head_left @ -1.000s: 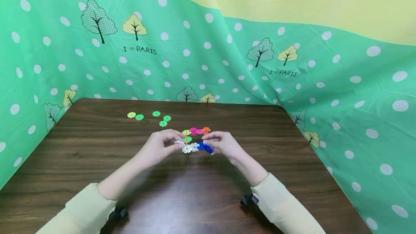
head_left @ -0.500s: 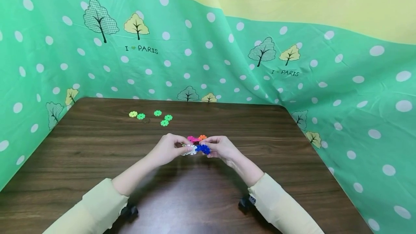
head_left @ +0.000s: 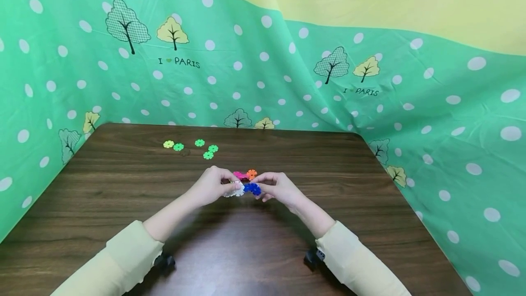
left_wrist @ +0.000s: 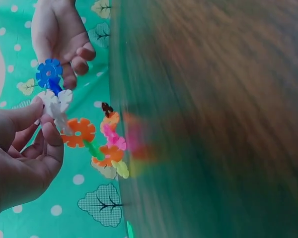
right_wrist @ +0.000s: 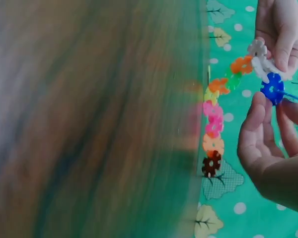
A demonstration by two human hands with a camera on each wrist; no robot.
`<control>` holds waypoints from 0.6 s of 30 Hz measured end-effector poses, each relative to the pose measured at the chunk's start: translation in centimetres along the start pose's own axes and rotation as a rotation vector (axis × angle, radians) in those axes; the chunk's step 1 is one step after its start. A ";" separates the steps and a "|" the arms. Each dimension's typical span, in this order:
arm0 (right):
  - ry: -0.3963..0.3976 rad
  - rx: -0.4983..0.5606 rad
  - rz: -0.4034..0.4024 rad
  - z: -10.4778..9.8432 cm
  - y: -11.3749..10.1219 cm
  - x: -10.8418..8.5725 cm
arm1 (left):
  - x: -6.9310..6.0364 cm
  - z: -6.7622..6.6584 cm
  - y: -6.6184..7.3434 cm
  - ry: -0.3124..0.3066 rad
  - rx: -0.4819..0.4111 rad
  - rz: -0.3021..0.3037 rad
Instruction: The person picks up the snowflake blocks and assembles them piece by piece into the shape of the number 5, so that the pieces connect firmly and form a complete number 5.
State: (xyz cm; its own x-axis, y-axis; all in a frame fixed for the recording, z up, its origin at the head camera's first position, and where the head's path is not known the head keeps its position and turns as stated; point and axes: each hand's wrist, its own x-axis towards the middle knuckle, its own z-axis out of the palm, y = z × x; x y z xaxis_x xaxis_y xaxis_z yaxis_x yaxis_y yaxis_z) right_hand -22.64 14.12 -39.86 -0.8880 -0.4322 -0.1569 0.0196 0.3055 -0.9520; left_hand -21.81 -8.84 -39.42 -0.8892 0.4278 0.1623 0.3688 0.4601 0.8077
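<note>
A chain of notched, flower-shaped interlocking discs hangs between my hands. My left hand (head_left: 209, 187) pinches a white disc (left_wrist: 53, 102) between thumb and fingers. At the blue end of the chain, my right hand (head_left: 282, 190) grips a blue disc (right_wrist: 272, 89) with thumb and fingertips. Another blue disc (right_wrist: 290, 96) shows edge-on beside it. From the white part the chain runs through an orange disc (left_wrist: 79, 133), a green disc (left_wrist: 94, 149), yellow, pink discs (right_wrist: 212, 119) and orange to a dark brown disc (right_wrist: 212, 163). In the head view my left fingers hide part of it.
On the far left of the dark wooden table (head_left: 230, 250) lie loose discs, one yellow (head_left: 168, 144) and several green (head_left: 199, 143). A green dotted curtain (head_left: 263, 81) stands behind and along both sides of the table.
My left hand has moved right onto the white discs, covering the yellow and green ones in the head view. The chain has lately shifted slightly left, while the loose discs stay put.
</note>
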 end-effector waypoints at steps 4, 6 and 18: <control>-0.029 -0.165 -0.229 -0.4 0.2 0.0 | 0.3 -0.5 -0.1 -0.005 0.042 0.029; -0.047 -0.222 -0.334 -0.6 0.3 0.1 | 0.4 -0.8 -0.1 -0.011 0.060 0.039; -0.052 -0.351 -0.553 -0.8 0.0 0.5 | 0.7 -1.4 0.1 -0.056 0.044 0.044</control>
State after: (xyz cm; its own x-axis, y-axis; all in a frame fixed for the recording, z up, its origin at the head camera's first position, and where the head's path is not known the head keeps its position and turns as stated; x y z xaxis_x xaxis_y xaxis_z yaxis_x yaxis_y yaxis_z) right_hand -23.47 14.59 -39.74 -0.7006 -0.6428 0.3098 -0.5922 0.2817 -0.7549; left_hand -22.75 -9.61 -38.48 -0.8559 0.4905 0.1642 0.4197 0.4732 0.7746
